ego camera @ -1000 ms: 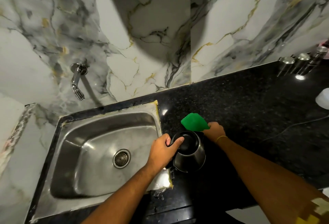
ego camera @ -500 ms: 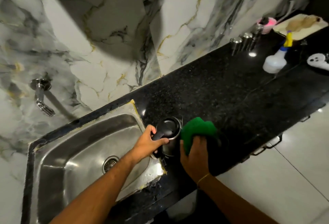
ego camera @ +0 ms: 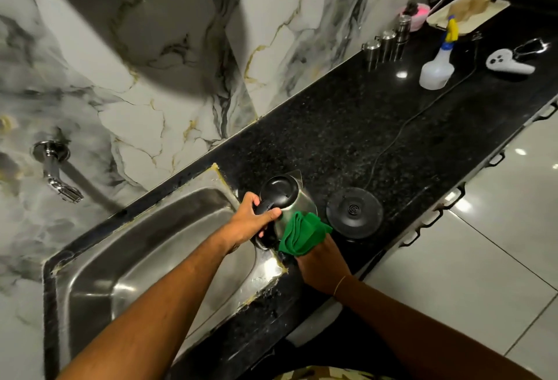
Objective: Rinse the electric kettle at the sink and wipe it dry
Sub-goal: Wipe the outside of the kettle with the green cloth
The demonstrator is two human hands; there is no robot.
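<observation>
The steel electric kettle with black lid (ego camera: 287,198) is gripped at its handle by the left hand (ego camera: 253,222), on the black granite counter (ego camera: 332,132) at the steel sink's (ego camera: 145,258) three o'clock. A green folded cloth (ego camera: 302,233) is clenched by the right hand (ego camera: 321,262) against its side. The round black base (ego camera: 354,212) lies just beside, at three o'clock.

Shiny steel-bodied kettle with matt black plastic lid (ego camera: 290,198); soft green cloth (ego camera: 303,233) bunched against it. Brushed stainless-steel sink (ego camera: 136,262), glossy speckled black granite counter (ego camera: 332,135). Polished marble-look wall tiles (ego camera: 169,83), chrome tap (ego camera: 57,174), matt black plastic round base (ego camera: 354,213).
</observation>
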